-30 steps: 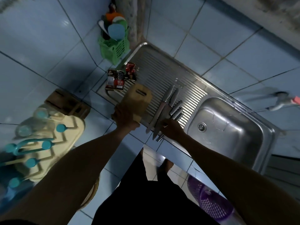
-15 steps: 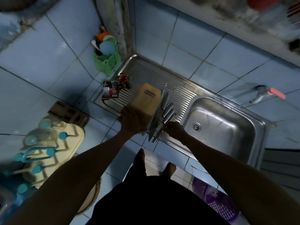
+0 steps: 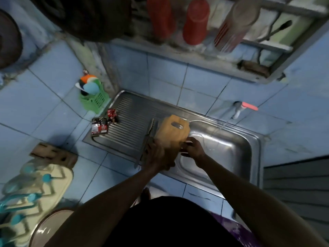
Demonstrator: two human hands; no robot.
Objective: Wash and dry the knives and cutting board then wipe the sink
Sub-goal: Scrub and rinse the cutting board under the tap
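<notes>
A tan wooden cutting board [image 3: 173, 134] with a handle slot is lifted at the left rim of the steel sink basin [image 3: 231, 152]. My left hand [image 3: 159, 155] grips its near end. My right hand [image 3: 193, 148] holds its right near edge with curled fingers. Several knives [image 3: 150, 133] lie side by side on the ribbed drainboard [image 3: 130, 120], just left of the board and partly hidden by my left hand. A thin stream of water falls from the tap [image 3: 238, 109] with a red handle into the basin.
Red sachets [image 3: 102, 126] lie on the drainboard's left end, beside a green basket of sponges [image 3: 92, 100]. A wooden knife block [image 3: 53, 154] and a cream drying rack [image 3: 32, 189] sit at left. A shelf with red cups [image 3: 195, 20] hangs above.
My left hand carried the cutting board right, from the drainboard over the knives to the basin's rim. My right hand left the knife handles and took the board's edge. The view tilted up.
</notes>
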